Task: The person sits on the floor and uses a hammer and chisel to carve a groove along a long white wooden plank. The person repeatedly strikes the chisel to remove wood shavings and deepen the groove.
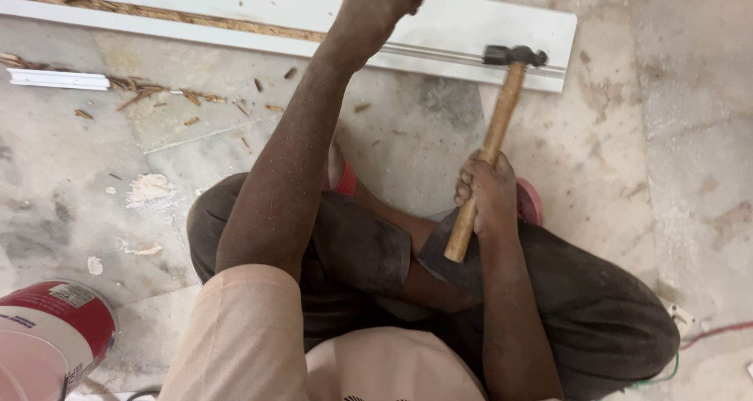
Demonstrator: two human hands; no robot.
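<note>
Closest to me I see my own peach-coloured sleeves and my dark trousers (580, 307), knees folded up as I squat on the floor (674, 173). Off to my near left sits a red and white can (59, 330), cut off by the frame edge. My right hand (488, 191) is wrapped tight around the wooden handle of a hammer (490, 146), fingers curled fully about it a little above the handle's butt end; the handle slants up and away from me, and the dark metal head rests on or just over the far right end of a white board (502, 24). Red sandals (530, 203) peek out just beside that hand. Beyond my knees the stone floor is dusty, with pale sawdust patches and wood chips (149, 96) scattered to the left, near a short white strip (59, 79). Farthest out, my left hand (384, 1) reaches up to the white board, fingers bunched together in a closed grip, seemingly pinching something small that I cannot make out.
</note>
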